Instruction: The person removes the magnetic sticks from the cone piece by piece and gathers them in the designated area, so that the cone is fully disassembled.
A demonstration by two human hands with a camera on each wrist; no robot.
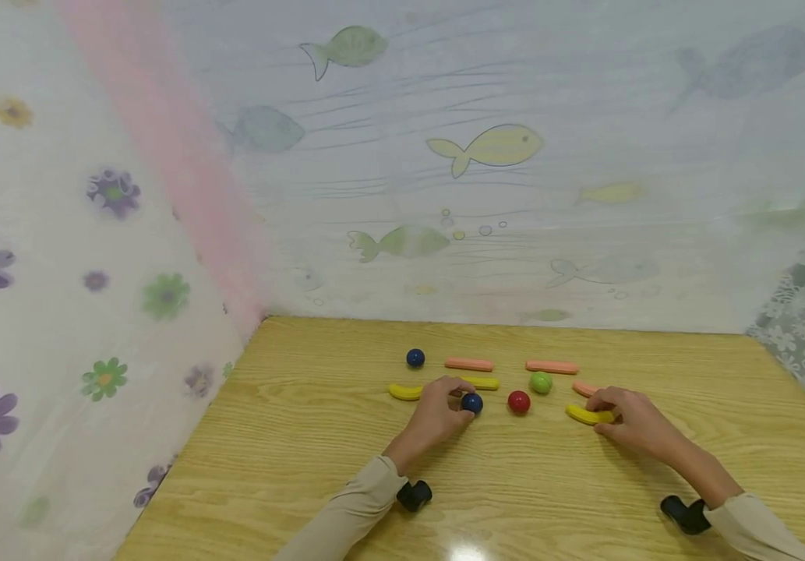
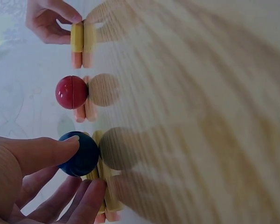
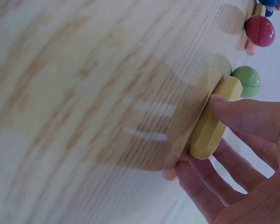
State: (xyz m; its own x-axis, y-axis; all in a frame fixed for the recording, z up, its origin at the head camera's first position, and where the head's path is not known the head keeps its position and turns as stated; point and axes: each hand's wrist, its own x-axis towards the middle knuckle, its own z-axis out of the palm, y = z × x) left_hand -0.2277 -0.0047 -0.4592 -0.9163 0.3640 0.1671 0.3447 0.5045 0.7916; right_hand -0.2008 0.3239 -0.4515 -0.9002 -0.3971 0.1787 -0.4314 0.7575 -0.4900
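Observation:
In the head view my left hand (image 1: 436,413) pinches a glossy blue ball (image 1: 472,403) on the wooden table. The left wrist view has the thumb on the near side of this blue ball (image 2: 80,156), with the other fingers partly behind it. My right hand (image 1: 639,425) holds a curved yellow stick (image 1: 587,414) by its right end. Thumb and fingers lie on opposite sides of that ridged yellow stick (image 3: 215,119) in the right wrist view. Between the hands sit a red ball (image 1: 519,402) and, farther back, a green ball (image 1: 541,382).
Behind the left hand lie a curved yellow stick (image 1: 404,392) and a straighter yellow stick (image 1: 482,383). Farther back are another blue ball (image 1: 415,358) and two salmon-pink sticks (image 1: 468,364). A third pink stick (image 1: 582,387) is partly hidden by the right hand. Patterned curtains (image 1: 402,179) border the table (image 1: 514,499).

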